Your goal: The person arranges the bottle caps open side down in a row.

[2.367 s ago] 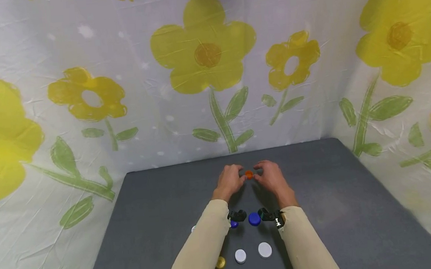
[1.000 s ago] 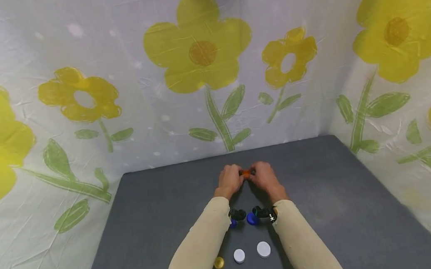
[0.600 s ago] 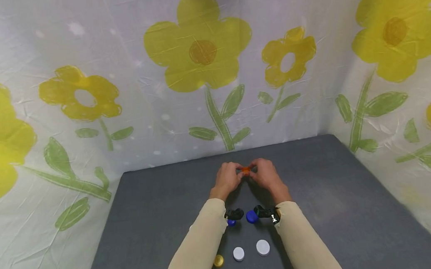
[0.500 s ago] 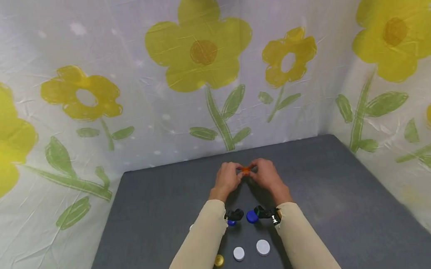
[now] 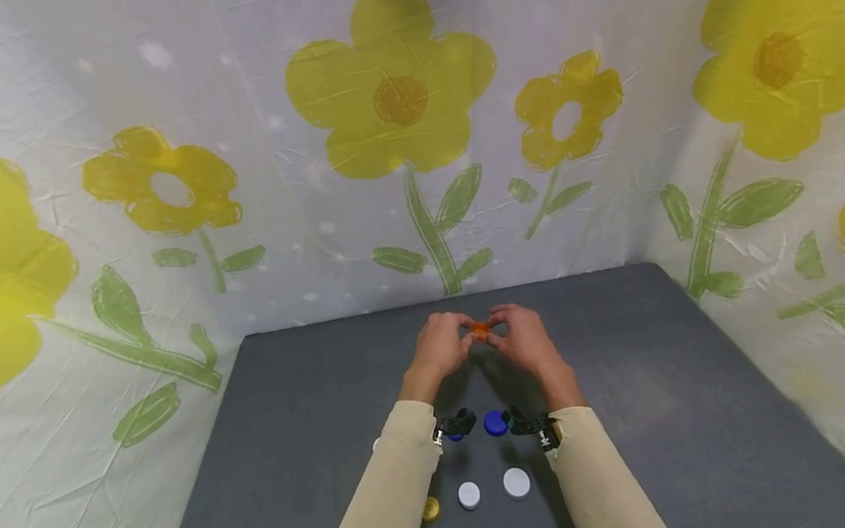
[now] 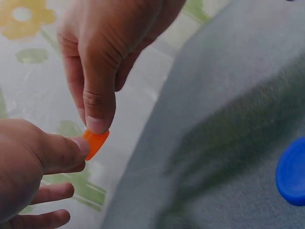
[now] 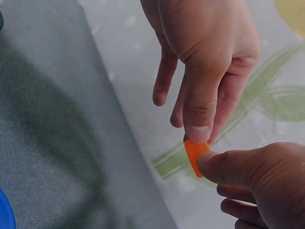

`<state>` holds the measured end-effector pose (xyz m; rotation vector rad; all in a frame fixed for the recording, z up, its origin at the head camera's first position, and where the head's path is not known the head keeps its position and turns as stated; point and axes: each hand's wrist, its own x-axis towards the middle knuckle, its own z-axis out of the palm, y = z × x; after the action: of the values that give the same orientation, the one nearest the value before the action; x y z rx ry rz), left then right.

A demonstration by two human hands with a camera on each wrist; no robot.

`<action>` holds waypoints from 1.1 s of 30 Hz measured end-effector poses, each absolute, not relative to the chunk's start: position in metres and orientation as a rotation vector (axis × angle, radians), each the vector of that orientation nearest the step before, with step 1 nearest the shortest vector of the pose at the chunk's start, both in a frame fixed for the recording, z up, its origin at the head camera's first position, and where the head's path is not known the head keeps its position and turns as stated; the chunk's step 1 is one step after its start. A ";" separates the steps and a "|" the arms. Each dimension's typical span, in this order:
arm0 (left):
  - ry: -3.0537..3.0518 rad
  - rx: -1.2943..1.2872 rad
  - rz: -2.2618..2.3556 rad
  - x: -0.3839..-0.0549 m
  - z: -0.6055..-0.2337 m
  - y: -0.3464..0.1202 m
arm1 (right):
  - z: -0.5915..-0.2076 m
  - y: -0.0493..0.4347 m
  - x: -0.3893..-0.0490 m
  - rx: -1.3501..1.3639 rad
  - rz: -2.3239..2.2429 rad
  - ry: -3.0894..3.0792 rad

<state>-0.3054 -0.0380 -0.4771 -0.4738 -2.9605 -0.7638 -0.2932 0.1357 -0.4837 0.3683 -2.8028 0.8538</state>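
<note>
Between my two hands is a small orange bottle cap (image 5: 480, 330), held near the far side of the table. My left hand (image 5: 439, 346) pinches its left edge between thumb and fingers, and my right hand (image 5: 526, 340) pinches the opposite edge. In the left wrist view the orange cap (image 6: 96, 141) shows as a narrow tilted strip, with the thumbs on its near face. Fingertips cover much of the orange cap (image 7: 194, 157) in the right wrist view as well. Shadows on the tabletop suggest that hands and cap are raised above it.
Nearer the body on the dark grey table (image 5: 654, 411) lie a larger blue cap (image 5: 496, 423), a smaller blue one partly hidden, two white caps (image 5: 516, 483) and a gold cap (image 5: 431, 509). A white edge peeks out beside my left sleeve. A flowered curtain (image 5: 289, 249) hangs behind.
Both hands have closed in on the orange cap from either side and now pinch it. Since then, they have lifted slightly with it. The other caps lie as before.
</note>
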 end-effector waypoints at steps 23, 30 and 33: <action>-2.762 -0.547 -0.993 -0.252 -0.449 -0.054 | -0.454 0.140 -0.240 0.476 0.954 -2.669; -2.738 -0.582 -0.997 -0.236 -0.456 -0.060 | -0.459 0.135 -0.225 0.510 0.961 -2.668; -2.736 -0.588 -0.966 -0.229 -0.460 -0.063 | -0.464 0.134 -0.219 0.511 0.970 -2.663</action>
<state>-0.2287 -0.0626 -0.4598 -0.5875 -2.7361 -0.9663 -0.2190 0.1337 -0.4637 0.5109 -2.6632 0.9696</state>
